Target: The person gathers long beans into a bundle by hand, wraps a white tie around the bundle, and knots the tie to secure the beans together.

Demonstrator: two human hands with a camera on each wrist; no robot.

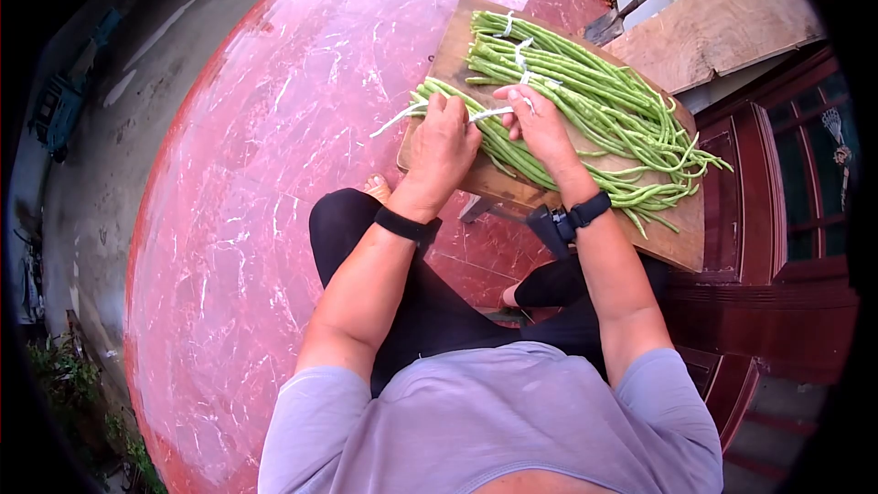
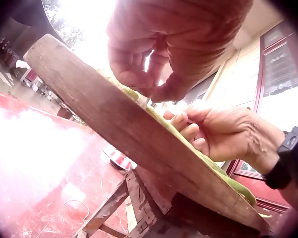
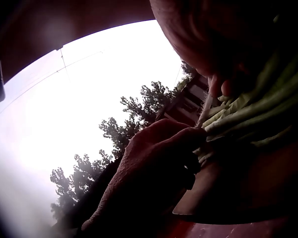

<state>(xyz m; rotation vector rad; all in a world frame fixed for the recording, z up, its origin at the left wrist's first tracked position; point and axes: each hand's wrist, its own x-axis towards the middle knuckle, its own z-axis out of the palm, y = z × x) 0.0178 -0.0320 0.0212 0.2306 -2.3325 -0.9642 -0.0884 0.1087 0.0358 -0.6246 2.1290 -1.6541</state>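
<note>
Both hands are over a loose bundle of long green beans [image 1: 512, 157] at the near side of a wooden board. My left hand [image 1: 443, 146] pinches a white tie strip [image 1: 487, 114], whose loose tail sticks out to the left. The right hand [image 1: 541, 128] grips the same strip between thumb and fingers, a short way to the right. In the right wrist view the strip [image 3: 204, 111] runs taut between the left hand [image 3: 151, 158] and the right hand [image 3: 203, 44]. Seen from the left wrist, fingertips of both hands meet close above the board edge [image 2: 114, 119].
Beyond lie more long beans [image 1: 585, 69] in bundles bound with white strips [image 1: 521, 53]. The wooden board [image 1: 677, 229] rests on a wooden stand [image 2: 139, 198]. A shovel [image 1: 605, 27] and a plywood sheet [image 1: 713, 27] are at the back right, near a dark red door [image 1: 759, 192].
</note>
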